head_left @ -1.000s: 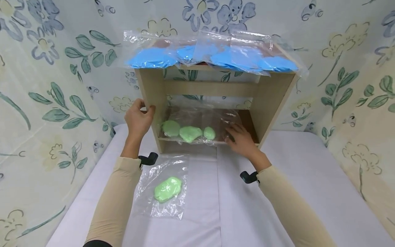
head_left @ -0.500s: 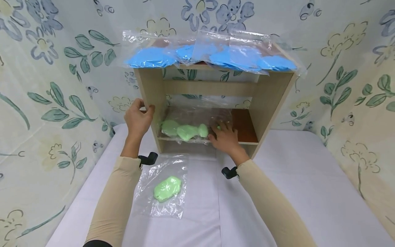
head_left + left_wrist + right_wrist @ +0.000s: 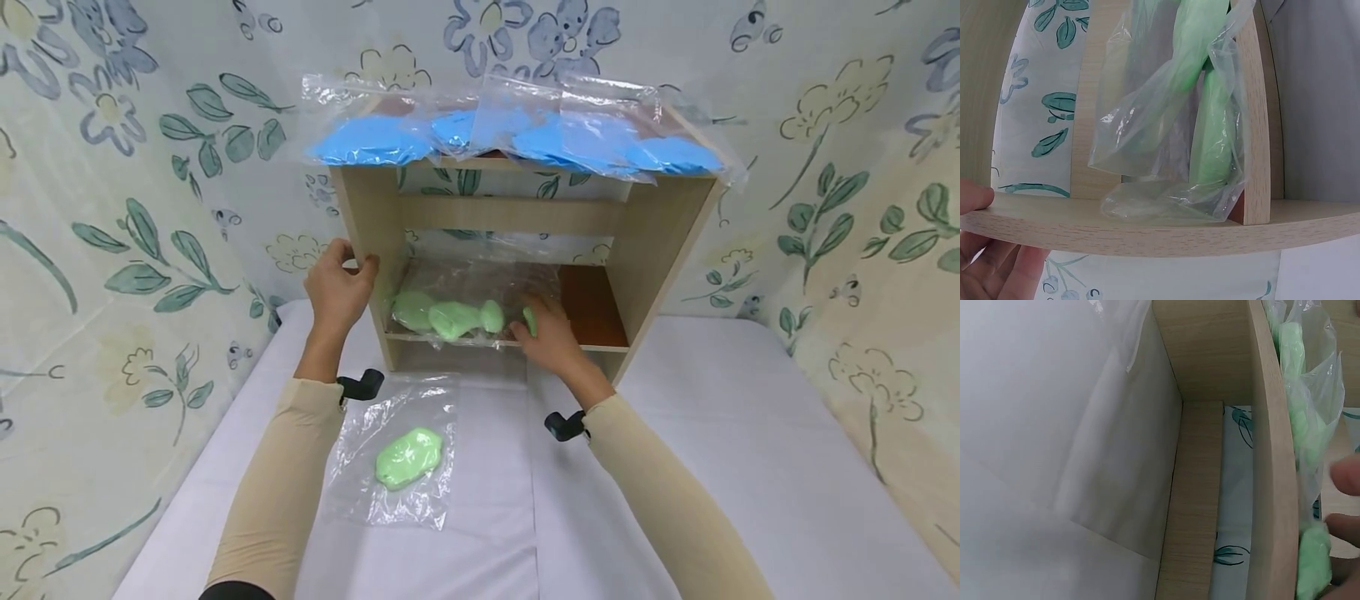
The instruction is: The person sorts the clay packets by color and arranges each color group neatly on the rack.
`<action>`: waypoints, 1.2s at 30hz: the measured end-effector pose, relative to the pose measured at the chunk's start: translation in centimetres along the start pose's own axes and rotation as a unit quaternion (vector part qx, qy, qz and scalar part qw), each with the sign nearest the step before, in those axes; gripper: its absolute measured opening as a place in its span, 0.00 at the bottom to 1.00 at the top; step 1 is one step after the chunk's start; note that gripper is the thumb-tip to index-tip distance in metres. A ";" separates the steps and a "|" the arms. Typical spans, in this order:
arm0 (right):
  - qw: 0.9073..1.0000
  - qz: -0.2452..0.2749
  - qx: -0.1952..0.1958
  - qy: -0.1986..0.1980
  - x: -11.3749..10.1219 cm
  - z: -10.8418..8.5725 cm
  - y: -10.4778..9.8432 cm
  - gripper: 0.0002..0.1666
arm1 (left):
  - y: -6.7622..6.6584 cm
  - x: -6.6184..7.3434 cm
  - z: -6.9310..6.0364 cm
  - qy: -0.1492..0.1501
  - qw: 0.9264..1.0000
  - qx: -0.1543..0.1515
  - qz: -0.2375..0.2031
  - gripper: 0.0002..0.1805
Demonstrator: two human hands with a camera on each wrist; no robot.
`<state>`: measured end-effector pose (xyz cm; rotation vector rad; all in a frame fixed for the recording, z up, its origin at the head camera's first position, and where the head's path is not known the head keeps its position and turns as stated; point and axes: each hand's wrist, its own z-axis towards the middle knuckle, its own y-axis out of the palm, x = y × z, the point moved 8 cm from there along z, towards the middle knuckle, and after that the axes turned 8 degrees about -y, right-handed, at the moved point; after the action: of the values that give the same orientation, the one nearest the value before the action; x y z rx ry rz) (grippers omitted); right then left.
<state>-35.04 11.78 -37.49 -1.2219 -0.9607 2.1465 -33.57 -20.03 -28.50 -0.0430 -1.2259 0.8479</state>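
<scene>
In the head view my left hand (image 3: pixel 339 287) grips the left side panel (image 3: pixel 369 242) of a small wooden shelf; the left wrist view shows its fingers (image 3: pixel 1025 272) on both faces of the panel. On the shelf board lie clear plastic bags with soft green lumps (image 3: pixel 453 320), side by side and overlapping to the left. My right hand (image 3: pixel 553 335) holds the rightmost bag's green lump (image 3: pixel 1314 561), which shows between thumb and fingers; part of it is hidden. Another bagged green lump (image 3: pixel 408 458) lies flat on the white cloth in front.
Bags with flat blue contents (image 3: pixel 570 143) line the shelf's top, overhanging its front edge. Bare brown board (image 3: pixel 595 307) shows right of my right hand. The right side panel (image 3: pixel 660 242) stands beyond it. A white cloth (image 3: pixel 705 400) covers the table, with flowered fabric (image 3: pixel 825 208) behind.
My right hand has slid left along the shelf with the rightmost bag, uncovering brown board. The green lumps moved slightly left, closer together. Its fingers have drawn in around the lump. My left hand stayed put.
</scene>
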 end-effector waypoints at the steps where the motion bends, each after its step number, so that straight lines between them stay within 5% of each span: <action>1: 1.000 0.018 0.023 -0.006 0.0 -0.2 -0.3 0.32 | 0.0 0.0 0.0 0.002 1.000 0.001 -0.001 0.16; 9: 0.974 0.051 0.211 -0.059 -0.2 -3.8 -3.4 0.22 | -0.2 0.2 0.1 0.010 1.000 0.005 -0.002 0.16; 13: 0.940 0.007 0.296 -0.169 -2.7 -6.1 -3.9 0.15 | -0.4 0.5 0.2 0.016 1.000 0.010 -0.004 0.16; 16: 0.922 -0.008 0.310 -0.233 -5.1 -7.5 -2.9 0.12 | -0.5 0.4 0.4 0.014 1.000 0.010 -0.005 0.16; 19: 0.927 -0.011 0.276 -0.253 -6.6 -8.1 -1.3 0.12 | -0.4 0.4 0.6 0.015 1.000 0.009 -0.007 0.16; 24: 0.950 -0.026 0.211 -0.230 -7.3 -8.7 1.4 0.12 | 0.0 0.4 0.5 0.025 1.000 0.005 -0.007 0.15; 30: 0.989 -0.052 0.049 -0.132 -6.9 -9.4 6.3 0.07 | 0.0 -0.3 -0.1 0.008 1.000 0.011 -0.010 0.14; 36: 0.994 -0.077 -0.079 -0.029 -6.5 -9.5 9.9 0.09 | 0.2 -0.1 -0.2 0.006 1.000 -0.002 -0.019 0.15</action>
<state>-24.33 4.15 -45.01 -1.1225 -1.2280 2.0273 -33.52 -19.82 -28.74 -0.0278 -1.2138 0.8117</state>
